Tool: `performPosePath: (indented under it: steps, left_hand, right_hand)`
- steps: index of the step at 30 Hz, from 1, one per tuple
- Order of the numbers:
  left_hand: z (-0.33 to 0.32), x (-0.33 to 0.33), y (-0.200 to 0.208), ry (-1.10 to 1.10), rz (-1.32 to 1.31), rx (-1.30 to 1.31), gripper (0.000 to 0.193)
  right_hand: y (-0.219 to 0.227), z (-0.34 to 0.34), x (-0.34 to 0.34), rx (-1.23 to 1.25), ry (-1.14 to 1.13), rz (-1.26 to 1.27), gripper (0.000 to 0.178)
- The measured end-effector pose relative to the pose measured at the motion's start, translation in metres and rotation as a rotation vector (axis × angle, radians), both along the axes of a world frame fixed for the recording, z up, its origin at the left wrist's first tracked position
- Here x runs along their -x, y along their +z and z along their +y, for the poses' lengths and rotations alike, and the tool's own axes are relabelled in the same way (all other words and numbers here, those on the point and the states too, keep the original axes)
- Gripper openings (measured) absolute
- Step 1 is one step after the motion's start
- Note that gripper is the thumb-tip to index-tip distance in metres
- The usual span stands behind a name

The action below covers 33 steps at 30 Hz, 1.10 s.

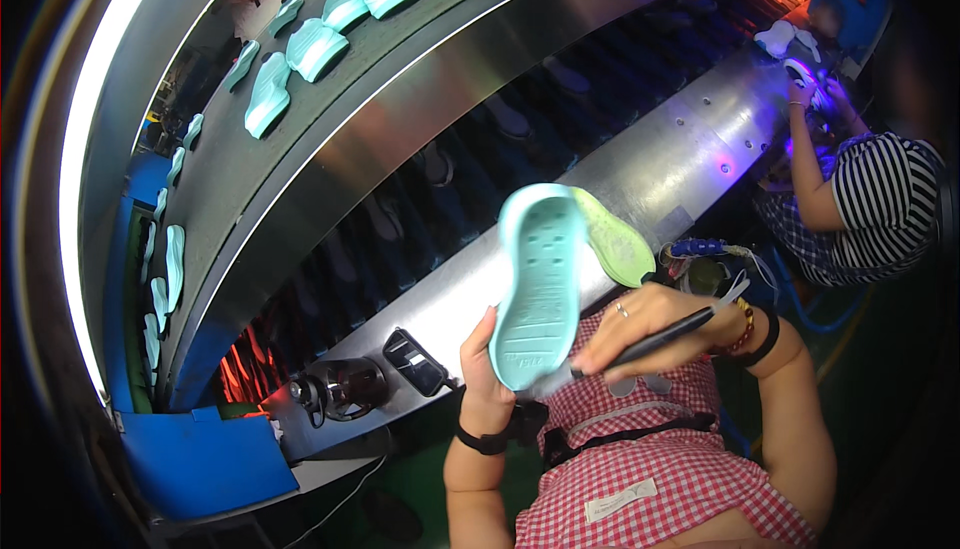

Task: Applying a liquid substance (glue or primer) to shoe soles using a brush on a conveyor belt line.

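Note:
A turquoise shoe sole [540,294] stands up before me, its ribbed, holed face toward me. My left hand [482,364] grips it by the lower left edge, near the heel. In my right hand [650,324] is a brush [660,339] with a black handle, slanting down to the left. Its pale, blurred bristle end meets or nearly meets the sole's lower right edge; I cannot tell which. Behind the turquoise sole, a yellow-green sole [612,239] lies on the metal ledge [455,294], partly covered.
A dark conveyor [345,64] carries several turquoise soles [268,96]. On the ledge are a black phone-like object [415,362] and a dark glass-like jar [350,386]. A co-worker in a striped top [880,189] works at the far right, beside a hose with a blue fitting [697,248].

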<state>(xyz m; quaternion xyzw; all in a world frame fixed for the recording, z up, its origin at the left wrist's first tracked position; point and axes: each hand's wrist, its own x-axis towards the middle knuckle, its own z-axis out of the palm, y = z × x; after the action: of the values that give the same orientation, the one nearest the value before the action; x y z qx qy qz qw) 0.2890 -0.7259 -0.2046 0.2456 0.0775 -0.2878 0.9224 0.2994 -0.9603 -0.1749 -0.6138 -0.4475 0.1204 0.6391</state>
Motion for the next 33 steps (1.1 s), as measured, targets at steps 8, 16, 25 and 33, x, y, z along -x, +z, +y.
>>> performPosePath:
  steps: [8, 16, 25, 33]
  left_hand:
    - [-0.017, -0.005, 0.031, -0.291, 0.111, -0.401, 0.043]
    - [-0.015, -0.003, 0.039, -0.388, 0.078, -0.599, 0.043]
    - [-0.025, 0.008, 0.001, -0.086, 0.121, -0.325, 0.051]
    - [-0.021, 0.007, -0.028, 0.076, 0.19, -0.172, 0.04]
  right_hand:
    - [0.006, -0.019, -0.016, 0.244, 0.247, -0.059, 0.023]
    - [0.018, -0.035, -0.026, 0.407, 0.167, -0.279, 0.028]
    - [-0.012, -0.02, -0.016, 0.179, -0.117, 0.324, 0.023]
    - [-0.058, 0.016, -0.012, -0.057, -0.885, 0.173, 0.02]
